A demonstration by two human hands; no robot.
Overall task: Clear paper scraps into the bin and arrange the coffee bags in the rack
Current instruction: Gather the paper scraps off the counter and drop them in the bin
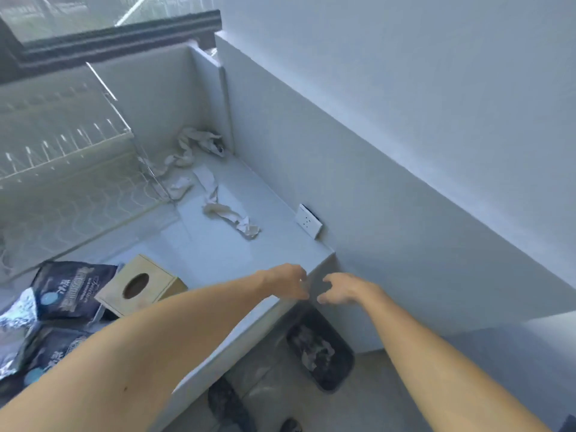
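Crumpled paper scraps lie on the white counter (218, 244): one twisted piece (232, 218) mid-counter and a pile (194, 145) in the far corner. A dark bin (321, 347) with scraps inside stands on the floor below the counter's right end. My left hand (286, 280) and right hand (346, 289) hover over the counter corner above the bin, fingers apart, holding nothing. Dark blue coffee bags (70, 288) lie at the counter's left front. A clear rack (65, 157) stands behind them.
A wooden tissue box (141, 285) sits beside the coffee bags. A white power socket block (308, 221) leans against the right wall. A crumpled foil bag (15, 322) lies at the far left. A window runs behind the rack.
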